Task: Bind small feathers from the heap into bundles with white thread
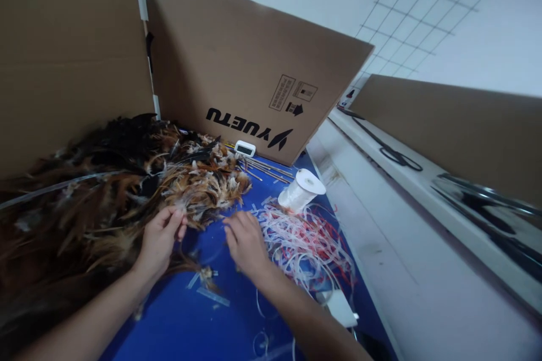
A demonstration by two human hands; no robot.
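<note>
My left hand [163,234] is closed in a pinch at the near edge of a big pile of brown and black feathers [127,192]. A pale wisp, which looks like part of a feather, shows at its fingertips. Just right of it, over the blue tabletop [182,327], my right hand [245,240] has its fingers curled together; whatever they hold is too small or hidden to name. A small feather tuft [206,276] and bits of clear tape [213,296] lie below and between the hands.
Right of my right hand lies a tangle of white and red ribbon [305,242], with a white spool [302,189] behind it. Thin sticks [269,168] and a small white digital display [245,149] stand near cardboard panels [249,56]. Black scissors [400,158] rest on the ledge.
</note>
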